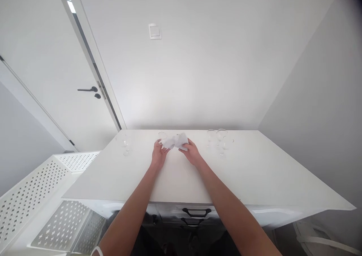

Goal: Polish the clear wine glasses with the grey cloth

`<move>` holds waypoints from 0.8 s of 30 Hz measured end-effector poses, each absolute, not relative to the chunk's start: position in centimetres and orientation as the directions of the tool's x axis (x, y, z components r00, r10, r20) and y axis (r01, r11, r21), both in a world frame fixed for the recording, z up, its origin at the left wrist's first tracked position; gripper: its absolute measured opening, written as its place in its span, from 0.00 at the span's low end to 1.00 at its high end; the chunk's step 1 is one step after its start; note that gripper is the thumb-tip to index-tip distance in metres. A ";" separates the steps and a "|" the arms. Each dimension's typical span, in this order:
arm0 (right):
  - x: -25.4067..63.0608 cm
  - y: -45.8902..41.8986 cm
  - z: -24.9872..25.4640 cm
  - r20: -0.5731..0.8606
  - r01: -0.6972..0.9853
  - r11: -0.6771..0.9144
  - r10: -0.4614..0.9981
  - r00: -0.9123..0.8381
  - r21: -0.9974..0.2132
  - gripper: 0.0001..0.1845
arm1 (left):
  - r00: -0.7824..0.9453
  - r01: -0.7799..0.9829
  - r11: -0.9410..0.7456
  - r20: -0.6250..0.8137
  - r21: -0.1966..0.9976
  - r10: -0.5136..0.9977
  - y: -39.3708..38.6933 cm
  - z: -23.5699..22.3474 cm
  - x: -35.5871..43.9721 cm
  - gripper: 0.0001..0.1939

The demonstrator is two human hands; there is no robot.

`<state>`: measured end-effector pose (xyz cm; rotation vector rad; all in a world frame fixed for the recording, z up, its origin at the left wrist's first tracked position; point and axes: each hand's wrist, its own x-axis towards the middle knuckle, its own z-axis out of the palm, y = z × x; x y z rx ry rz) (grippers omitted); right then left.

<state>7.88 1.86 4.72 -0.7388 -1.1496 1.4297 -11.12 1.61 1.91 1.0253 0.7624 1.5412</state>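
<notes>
A crumpled white cloth (181, 139) is stretched between my two hands above the far part of the white cabinet top (183, 180). My right hand (191, 152) grips its right end, thumb and fingers closed. At the cloth's left end, my left hand (159, 156) has its fingers curled round it. Whether a glass is wrapped inside the cloth, I cannot tell. Just beyond my left fingers shows the thin rim of a clear glass (162, 135); its lower part is hidden or too faint to make out.
On the left of the top is a clear stemmed glass (122, 139). Several more clear glasses (222, 134) are grouped right of my hands. A wall rises behind, with a light switch (154, 31). Drawer handles (197, 212) face me. White perforated panels (31, 192) and a door (56, 71) are left.
</notes>
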 end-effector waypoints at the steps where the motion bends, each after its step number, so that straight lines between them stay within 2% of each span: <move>1: 7.8 2.0 4.3 0.159 -0.348 0.079 0.966 -0.206 -0.934 0.14 | -0.061 -0.429 -0.213 0.207 0.878 0.976 1.7 1.7 -11.1 0.27; 4: 7.7 2.0 3.3 0.144 -0.315 0.068 0.964 -0.224 -0.947 0.14 | -0.112 -0.423 -0.221 0.191 0.879 0.975 1.6 1.3 -10.9 0.33; 7: 7.4 1.9 2.8 0.082 -0.298 0.020 0.977 -0.197 -0.954 0.16 | -0.084 -0.395 -0.211 0.194 0.894 0.977 1.6 1.3 -10.7 0.37; 10: 7.4 2.0 2.7 0.097 -0.185 0.074 0.988 -0.122 -0.980 0.20 | -0.065 -0.377 -0.198 0.187 0.905 0.980 1.5 1.2 -10.5 0.35; 14: 8.1 2.1 2.9 0.223 0.030 0.224 0.974 -0.029 -0.974 0.16 | -0.069 -0.415 -0.198 0.187 0.888 0.980 1.2 1.3 -10.5 0.26; 18: 8.2 2.1 3.0 0.164 -0.037 0.165 0.986 0.018 -0.986 0.13 | -0.017 -0.488 -0.153 0.166 0.860 0.986 0.9 1.3 -10.4 0.24; 21: 7.7 2.1 2.8 0.099 -0.096 0.092 0.992 -0.080 -0.991 0.14 | -0.017 -0.420 -0.141 0.147 0.897 0.989 1.0 1.1 -10.3 0.29; 24: 7.6 2.0 2.9 0.016 -0.163 -0.014 0.983 -0.181 -0.986 0.18 | -0.103 -0.345 -0.194 0.168 0.918 0.980 1.4 0.9 -10.4 0.33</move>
